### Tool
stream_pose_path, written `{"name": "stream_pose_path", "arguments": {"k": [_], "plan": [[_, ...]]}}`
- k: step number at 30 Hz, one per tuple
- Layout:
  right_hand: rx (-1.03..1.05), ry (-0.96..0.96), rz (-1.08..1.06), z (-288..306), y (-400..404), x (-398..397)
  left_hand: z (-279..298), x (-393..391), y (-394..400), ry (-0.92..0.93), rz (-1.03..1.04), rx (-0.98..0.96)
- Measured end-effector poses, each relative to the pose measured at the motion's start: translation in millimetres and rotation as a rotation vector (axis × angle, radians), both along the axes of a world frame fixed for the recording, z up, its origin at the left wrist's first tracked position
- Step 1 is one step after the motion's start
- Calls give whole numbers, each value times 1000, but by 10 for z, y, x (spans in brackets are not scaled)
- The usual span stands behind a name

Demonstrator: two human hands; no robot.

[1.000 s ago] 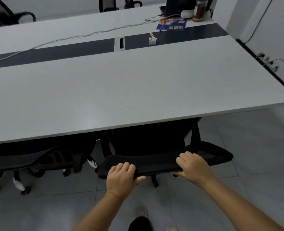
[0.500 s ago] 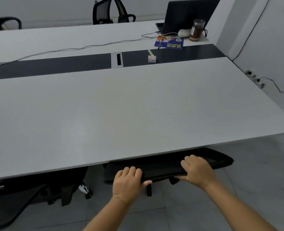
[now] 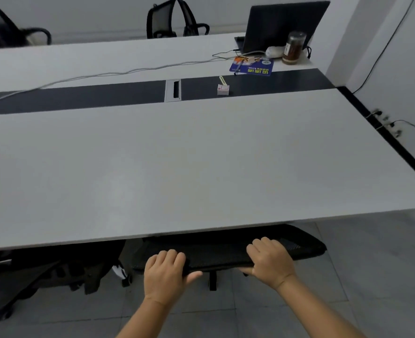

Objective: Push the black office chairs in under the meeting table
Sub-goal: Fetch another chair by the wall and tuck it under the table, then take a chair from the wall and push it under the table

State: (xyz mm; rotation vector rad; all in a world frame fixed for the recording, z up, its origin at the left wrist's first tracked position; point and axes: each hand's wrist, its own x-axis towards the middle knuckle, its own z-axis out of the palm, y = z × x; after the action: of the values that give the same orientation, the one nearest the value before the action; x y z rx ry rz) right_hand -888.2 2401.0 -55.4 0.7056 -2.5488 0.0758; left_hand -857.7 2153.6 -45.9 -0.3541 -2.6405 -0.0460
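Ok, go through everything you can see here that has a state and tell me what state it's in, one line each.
Left hand: grips the chair's top edge.
Right hand: grips the same edge.
Chair: mostly under the table, top of its back still showing.
Second chair: tucked under, to the left.
Laptop: lid open.
Jar: upright, lid on.
Cable slot: open.

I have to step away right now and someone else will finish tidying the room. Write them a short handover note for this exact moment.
Left hand and right hand both grip the top edge of the black chair's backrest.
That chair is mostly under the near edge of the meeting table; only the backrest top shows.
A second chair to its left also sits largely under the table.
Left: judge whether this chair needs a last nudge, then let go. Two more chairs stand at the far side; check them.
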Motion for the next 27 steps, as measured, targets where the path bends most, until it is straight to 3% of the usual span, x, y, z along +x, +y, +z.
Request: {"name": "stream_pose_path", "arguments": {"k": [9, 16, 18, 21, 23, 27], "plan": [[-60, -161, 11, 120, 0, 108, 194, 295, 268, -204, 196, 94], [-140, -304, -70, 170, 67, 284, 220, 371, 434, -369, 107, 132], [-227, -330, -122, 134, 164, 403, 247, 371, 453, -391, 101, 174], [-355, -423, -195, 121, 375, 632, 256, 387, 556, -405, 10, 387], [-560, -505, -312, 200, 525, 851, 250, 467, 731, -423, -102, 535], [-1011, -703, -587, 216, 904, 1500, 256, 743, 1281, -852, -229, 860]]}}
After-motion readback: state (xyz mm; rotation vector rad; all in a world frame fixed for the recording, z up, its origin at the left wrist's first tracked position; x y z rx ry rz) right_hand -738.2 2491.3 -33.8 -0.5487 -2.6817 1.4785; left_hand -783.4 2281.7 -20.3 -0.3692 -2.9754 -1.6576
